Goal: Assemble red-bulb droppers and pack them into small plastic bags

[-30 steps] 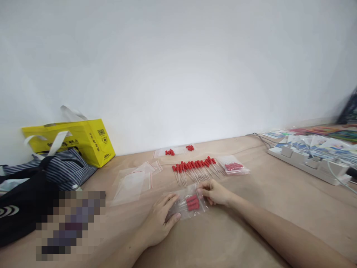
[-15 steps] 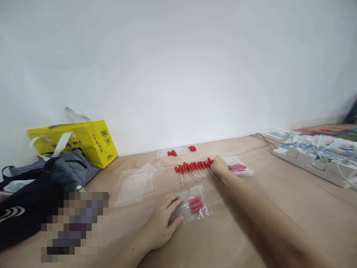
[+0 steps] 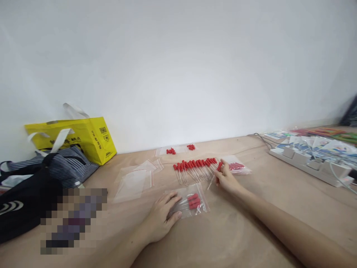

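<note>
My left hand lies with its fingers spread on the left edge of a clear zip bag. Inside that bag are several glass droppers with red rubber bulbs. Pinched in my right hand is a single dropper, red bulb up and its thin tube slanting down to the left. The row of loose droppers lies just left of my right hand, bulbs toward the wall. Beyond my right hand sits a stack of filled zip bags, partly hidden by the hand.
Flat unfilled zip bags lie left of the row. Two more groups of red bulbs rest on bags near the wall. A yellow bag and a striped bag stand left; a white power strip lies right.
My right hand has come away from the right end of the row, back toward me, with a dropper in its fingers. My left hand stays on the bag.
</note>
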Tool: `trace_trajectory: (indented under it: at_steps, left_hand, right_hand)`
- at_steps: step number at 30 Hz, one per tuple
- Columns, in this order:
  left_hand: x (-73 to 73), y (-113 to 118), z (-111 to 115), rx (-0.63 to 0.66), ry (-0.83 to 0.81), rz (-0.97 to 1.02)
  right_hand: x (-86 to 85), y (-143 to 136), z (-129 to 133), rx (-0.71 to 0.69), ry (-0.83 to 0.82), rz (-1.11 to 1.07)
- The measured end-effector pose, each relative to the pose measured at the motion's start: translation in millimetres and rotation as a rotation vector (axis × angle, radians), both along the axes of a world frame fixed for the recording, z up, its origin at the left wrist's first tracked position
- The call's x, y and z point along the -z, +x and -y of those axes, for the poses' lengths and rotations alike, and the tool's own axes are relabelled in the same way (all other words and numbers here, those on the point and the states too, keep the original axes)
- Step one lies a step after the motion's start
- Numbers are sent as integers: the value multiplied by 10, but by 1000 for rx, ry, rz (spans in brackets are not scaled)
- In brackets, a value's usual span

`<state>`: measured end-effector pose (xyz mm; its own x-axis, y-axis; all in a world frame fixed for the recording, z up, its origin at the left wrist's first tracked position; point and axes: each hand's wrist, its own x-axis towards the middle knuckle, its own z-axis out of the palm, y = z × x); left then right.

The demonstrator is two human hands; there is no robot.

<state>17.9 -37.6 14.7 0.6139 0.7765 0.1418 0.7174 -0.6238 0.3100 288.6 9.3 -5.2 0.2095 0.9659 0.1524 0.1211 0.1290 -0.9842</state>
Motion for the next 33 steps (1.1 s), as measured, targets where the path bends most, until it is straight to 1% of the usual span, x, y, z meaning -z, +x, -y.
trace_trajectory:
  at_steps: [3,6,9,12,15,17,19,23,26,29,31,33]
  left_hand:
    - [14,1,-11,-1,7,9]
    - [23,2,-17,-3,8,13]
    - [22,2,-10,-2,19,24]
    - [16,2,2,-8,12,20]
    - [11,3,3,-11,-7,6]
    - [9,4,-2,-10,-8,8]
    - [7,4,-7,-3,3,23]
    - [-4,7,-10,13,7,50]
    - [-2,6,-15,15,-3,44]
    - [19,-2,-27,7,-4,37]
    - [33,-9,-33,1,-5,32]
    - [37,-12,-33,2,-1,29]
  right_hand:
    - [88,-75,113,-18,43,-150]
    - [88,-163,138,-11,67,-233]
    - [85,-244,146,-12,58,-308]
    - [98,-320,177,-22,31,-435]
    - [108,-393,223,-88,-25,-507]
    - [108,-430,250,-180,-49,-457]
    - [103,-449,266,-260,-64,-346]
    - [78,-450,263,-347,-114,-155]
    - [77,-473,239,-390,-162,-123]
    - [121,-542,212,-450,-135,-111]
    - [161,-585,198,-438,-119,-31]
    - [180,-590,185,-356,-147,124]
